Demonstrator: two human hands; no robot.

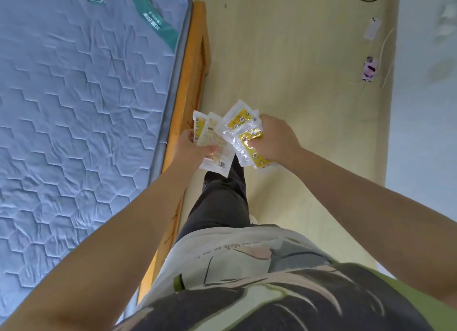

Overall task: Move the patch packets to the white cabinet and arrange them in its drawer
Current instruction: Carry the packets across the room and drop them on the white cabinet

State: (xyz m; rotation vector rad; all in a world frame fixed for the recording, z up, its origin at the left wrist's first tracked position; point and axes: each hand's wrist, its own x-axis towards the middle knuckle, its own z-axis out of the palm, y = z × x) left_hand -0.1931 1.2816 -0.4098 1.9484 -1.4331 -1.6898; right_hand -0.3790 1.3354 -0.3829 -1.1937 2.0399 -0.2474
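A quilted blue mattress (74, 95) lies on a wooden bed frame (195, 66) beside the pale floor (284, 58). Above the floor, the left hand (190, 150) grips flat glossy pale packets (215, 135), and the right hand (274, 140) grips fanned yellow packets (241, 121).

1. The shirt (247, 264) is a loose printed top, off-white towards its hem.
2. The print has large dark grey-to-black shapes with pale curved streaks, a pale pink patch, a grey-blue patch and thin dark outlines.
3. One line of small dark lettering (231, 246) crosses the off-white area; it cannot be read.
4. Yellow-green fabric shows at the shirt's right edge.
5. The trousers (222, 202) are plain dark grey, creased at the knee; one leg is in view.
6. The left forearm (111, 244) and right forearm (371, 207) are uncovered along their visible length.
7. The left hand (195, 147) and right hand (277, 137) are bare.
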